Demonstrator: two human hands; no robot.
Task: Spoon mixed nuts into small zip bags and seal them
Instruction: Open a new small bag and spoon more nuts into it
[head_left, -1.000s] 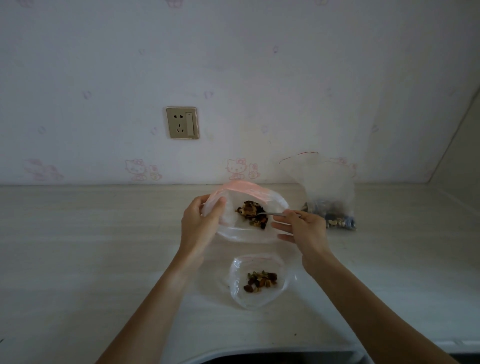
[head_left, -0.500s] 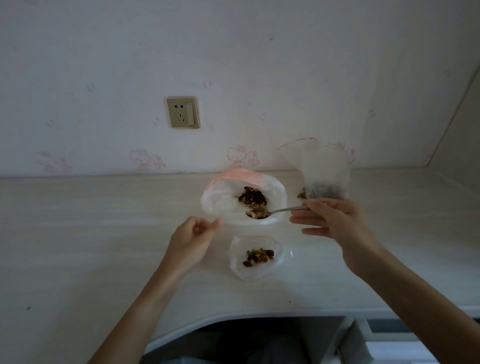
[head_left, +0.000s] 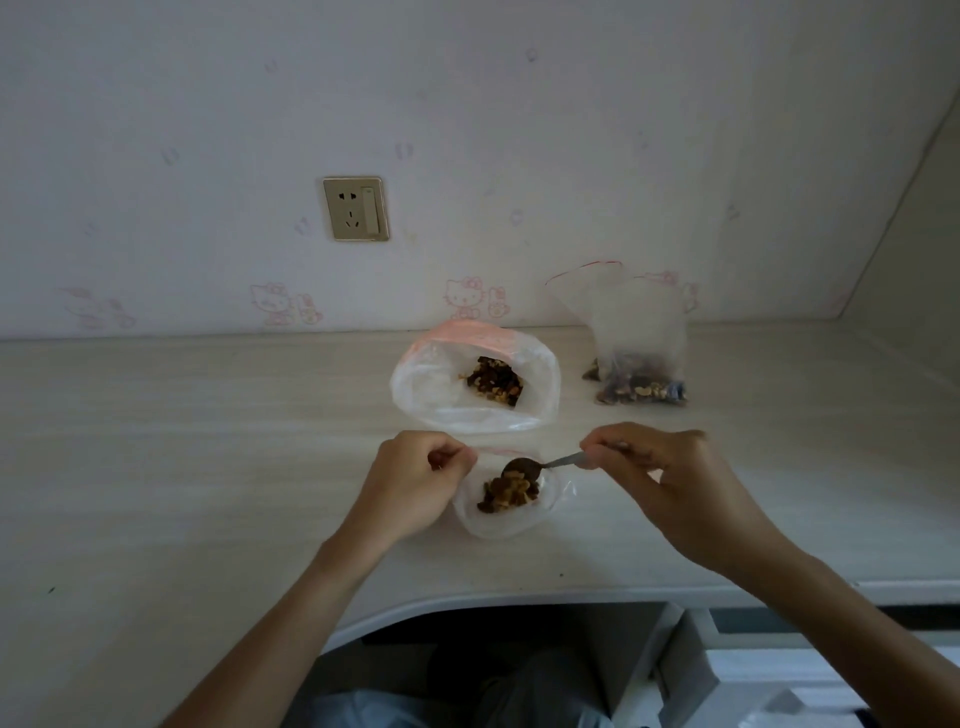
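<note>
On the pale table (head_left: 208, 467) a small zip bag (head_left: 506, 514) stands open near the front edge, and some mixed nuts (head_left: 506, 493) lie inside it. I take this small bag as the landmark for all places.

The left hand (head_left: 415, 488) is on the left side of the small bag. Its fingers are curled and its thumb and fingertips pinch the upper left rim of the bag, so the mouth is held open. The right hand (head_left: 660, 467) is on the right side of the bag, a little higher. Its fingers are closed around the handle of a metal spoon (head_left: 545, 463). The bowl of the spoon is over the mouth of the small bag, just above the nuts, and it is tilted toward them. The bowl looks dark; how much is still on it I cannot tell.

Behind the small bag, further from the person, a larger bag (head_left: 431, 384) with a pink rim stands wide open, and a dark heap of nuts is at its bottom. To the right behind the small bag, near the wall, one more transparent bag (head_left: 636, 332) stands upright with nuts in its lower part. On the wall, to the left behind the small bag, there is a socket (head_left: 356, 209).
</note>
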